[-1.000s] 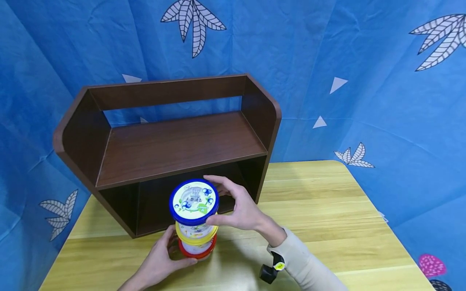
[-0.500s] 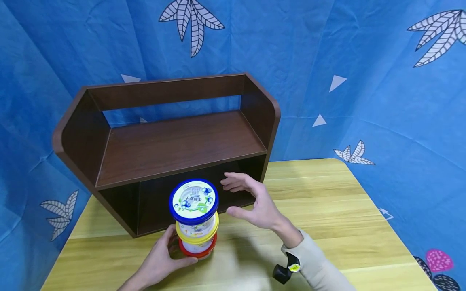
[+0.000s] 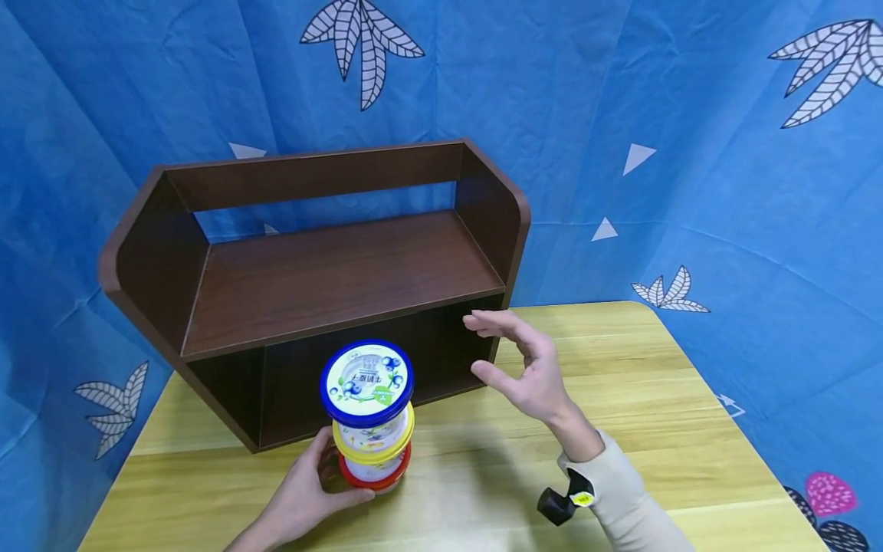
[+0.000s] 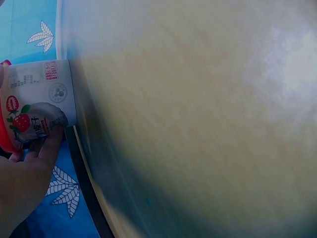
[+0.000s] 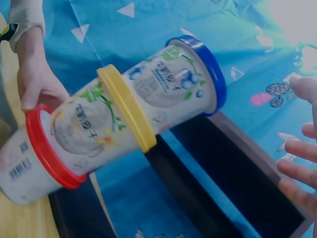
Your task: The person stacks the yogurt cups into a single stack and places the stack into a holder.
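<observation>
Three white tubs stand stacked upright on the table. The top tub (image 3: 367,383) has a blue lid with blueberries printed on it. Below it comes a yellow-lidded tub (image 5: 84,126), and a red-lidded tub (image 4: 42,99) with a strawberry picture forms the base. My left hand (image 3: 300,491) grips this bottom tub, thumb in front and fingers around its left side. To the right of the stack my right hand (image 3: 527,376) hangs in the air, holding nothing, thumb and fingers spread apart. In the right wrist view its fingers (image 5: 302,148) are clear of the tubs.
A dark brown two-level shelf (image 3: 345,268) stands right behind the stack, with an open lower compartment. The light wooden table (image 3: 621,406) extends to the right. A blue patterned cloth (image 3: 552,100) hangs behind.
My right hand has let go of the blue-lidded tub and moved away to the right. The stack and my left hand have stayed in place.
</observation>
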`<act>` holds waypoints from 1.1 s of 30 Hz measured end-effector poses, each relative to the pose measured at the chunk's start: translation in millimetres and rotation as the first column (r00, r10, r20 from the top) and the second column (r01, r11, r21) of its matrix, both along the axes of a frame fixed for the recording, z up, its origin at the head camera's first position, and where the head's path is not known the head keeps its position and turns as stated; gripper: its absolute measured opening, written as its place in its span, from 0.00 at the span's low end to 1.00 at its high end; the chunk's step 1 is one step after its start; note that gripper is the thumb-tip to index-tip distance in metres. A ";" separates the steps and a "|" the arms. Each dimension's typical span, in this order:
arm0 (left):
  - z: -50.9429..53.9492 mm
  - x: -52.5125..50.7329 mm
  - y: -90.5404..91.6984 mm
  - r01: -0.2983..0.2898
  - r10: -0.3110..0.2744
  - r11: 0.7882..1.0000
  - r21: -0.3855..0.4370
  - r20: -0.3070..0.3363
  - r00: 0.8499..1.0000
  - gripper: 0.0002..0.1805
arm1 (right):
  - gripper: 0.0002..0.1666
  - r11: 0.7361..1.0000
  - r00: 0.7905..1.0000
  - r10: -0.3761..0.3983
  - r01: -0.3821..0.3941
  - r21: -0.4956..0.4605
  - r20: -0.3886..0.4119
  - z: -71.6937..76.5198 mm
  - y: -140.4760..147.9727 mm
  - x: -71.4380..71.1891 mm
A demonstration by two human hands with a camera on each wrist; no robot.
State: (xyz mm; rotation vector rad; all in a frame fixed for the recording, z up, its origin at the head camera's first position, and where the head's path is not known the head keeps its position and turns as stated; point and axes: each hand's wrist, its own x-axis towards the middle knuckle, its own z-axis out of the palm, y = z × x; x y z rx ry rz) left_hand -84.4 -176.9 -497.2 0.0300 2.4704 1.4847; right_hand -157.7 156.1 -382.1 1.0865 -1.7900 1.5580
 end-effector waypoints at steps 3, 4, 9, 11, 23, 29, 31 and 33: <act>1.0 0.0 0.5 -0.001 0.001 1.000 0.005 0.003 1.000 0.54 | 0.28 0.998 0.998 -0.032 0.028 -0.061 -0.058 4.5 5.3 -4.1; 1.3 0.1 0.5 -0.001 0.001 1.000 0.005 0.004 1.000 0.54 | 0.28 0.996 0.996 -0.046 0.040 -0.077 -0.079 6.3 7.1 -5.2; 1.9 0.4 0.1 0.001 -0.001 1.000 0.008 0.005 1.000 0.54 | 0.27 0.987 0.977 -0.121 0.099 -0.129 -0.174 17.6 16.1 -10.3; 1.7 0.4 0.1 0.001 -0.001 1.000 0.008 0.006 1.000 0.54 | 0.26 0.981 0.967 -0.162 0.135 -0.138 -0.199 22.7 19.4 -11.8; 2.1 0.4 0.3 -0.001 0.001 1.000 -0.001 0.009 1.000 0.54 | 0.31 0.910 0.849 -0.414 0.391 -0.138 -0.328 51.2 32.3 -26.8; 1.6 0.2 0.0 0.002 -0.002 1.000 0.004 0.006 1.000 0.54 | 0.30 0.885 0.813 -0.463 0.440 -0.150 -0.353 62.7 37.1 -36.6; 1.3 0.3 -0.2 0.003 -0.003 1.000 0.004 0.006 1.000 0.54 | 0.30 0.873 0.797 -0.484 0.465 -0.146 -0.361 66.9 38.7 -39.7; 1.0 0.3 -0.5 0.004 -0.004 1.000 0.005 0.006 1.000 0.54 | 0.29 0.864 0.784 -0.499 0.482 -0.143 -0.370 71.0 39.8 -42.9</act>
